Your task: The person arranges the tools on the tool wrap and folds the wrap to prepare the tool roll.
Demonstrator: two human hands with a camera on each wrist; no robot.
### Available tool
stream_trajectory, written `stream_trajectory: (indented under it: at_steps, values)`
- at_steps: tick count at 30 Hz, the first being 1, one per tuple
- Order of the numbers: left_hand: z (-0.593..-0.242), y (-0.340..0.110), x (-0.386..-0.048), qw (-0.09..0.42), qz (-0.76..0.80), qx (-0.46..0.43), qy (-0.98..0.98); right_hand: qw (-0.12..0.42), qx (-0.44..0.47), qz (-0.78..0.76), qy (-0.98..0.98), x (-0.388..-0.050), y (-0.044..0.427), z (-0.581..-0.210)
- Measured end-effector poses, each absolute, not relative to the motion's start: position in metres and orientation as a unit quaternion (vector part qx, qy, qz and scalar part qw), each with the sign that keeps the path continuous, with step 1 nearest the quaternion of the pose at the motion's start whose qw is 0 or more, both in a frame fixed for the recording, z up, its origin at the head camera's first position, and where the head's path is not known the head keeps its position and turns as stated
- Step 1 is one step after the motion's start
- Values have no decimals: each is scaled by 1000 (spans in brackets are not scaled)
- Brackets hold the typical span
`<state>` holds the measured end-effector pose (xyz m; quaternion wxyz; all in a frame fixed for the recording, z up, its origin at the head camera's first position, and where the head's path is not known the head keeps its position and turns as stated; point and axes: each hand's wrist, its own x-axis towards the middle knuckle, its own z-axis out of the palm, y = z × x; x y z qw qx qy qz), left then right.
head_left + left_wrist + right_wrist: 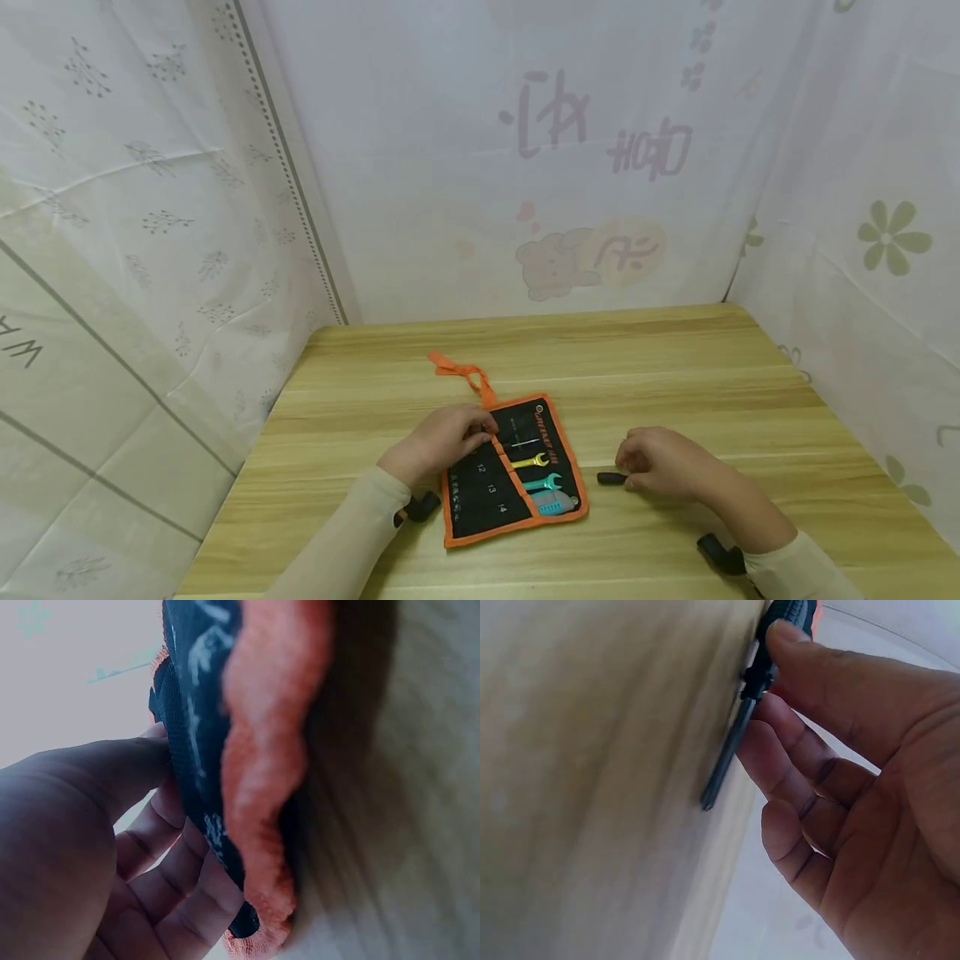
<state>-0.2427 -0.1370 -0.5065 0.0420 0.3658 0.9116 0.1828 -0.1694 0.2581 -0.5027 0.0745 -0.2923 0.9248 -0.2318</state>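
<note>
A black fabric tool pouch (pixel 486 508) with orange trim lies open on the table. My left hand (pixel 450 437) is at its upper left, with thumb and fingers pinching the pocket's edge; the left wrist view shows them against the dark cloth (pixel 196 697). A yellow wrench (pixel 531 461), a green wrench (pixel 543 482) and a grey-and-blue tool (pixel 557 502) stick out of the pockets. To the pouch's right, my right hand (pixel 667 467) pinches a small screwdriver (pixel 759 675) by its black handle. Its dark shaft points along the tabletop in the right wrist view.
An orange tie strap (pixel 457 367) trails from the pouch's top edge across the wood-grain table (pixel 360 375). Printed white curtains (pixel 420 167) hang behind the table and on both sides. Dark wrist devices (pixel 722 555) sit on both forearms.
</note>
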Motion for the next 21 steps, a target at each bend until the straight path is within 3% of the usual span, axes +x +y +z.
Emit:
stream_trajectory:
  at_steps: [21]
  values:
    - [-513,-136,-243,4,185,374,909,53,-298,-226,926,-167,264,-506]
